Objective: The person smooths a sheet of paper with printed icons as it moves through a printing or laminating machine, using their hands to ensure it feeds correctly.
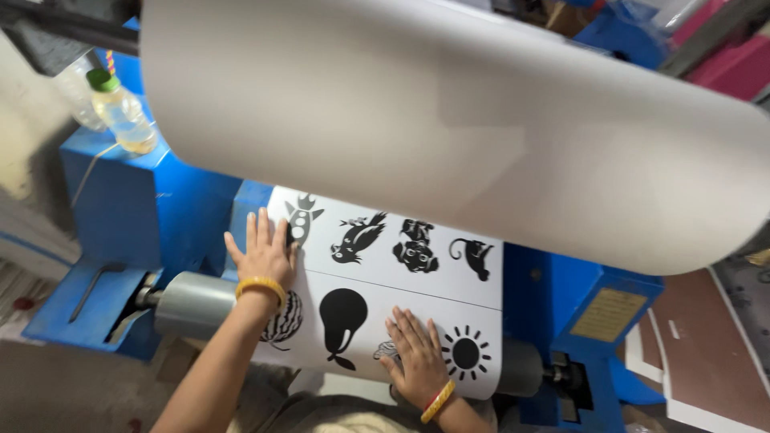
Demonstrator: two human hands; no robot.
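Two bare hands lie flat on a white printed sheet (385, 281) that wraps over a grey roller (192, 303) on a blue machine (152, 208); the sheet sits in the lower middle of the head view, under the big curl of plain white sheet (449, 120) that arches over it from above. The left hand (263, 255) presses near the sheet's left edge, just beside a rocket figure (301, 218) and above a striped round figure (282, 321); its fingers are spread fairly wide and straight, palm down, gripping nothing. The right hand (417, 357) rests lower, between a black pear shape (343, 319) and a black sun shape (465, 353); its fingers are extended and lie closer together, also flat on the paper, partly covering a small figure beneath; neither hand pinches or curls around anything. Judged from this pose, the step in hand looks like smoothing or seating the printed sheet against the roller; a next move would call for even pressure from both palms so the paper stays square to the roller's ends and takes no crease along the faint line across its middle. Each wrist wears a yellow bangle (260, 284); a clear bottle with a green cap (120, 108) stands on the machine's top at the left, well apart from the hands; a yellowish plate (607, 314) shows on the machine's right side.
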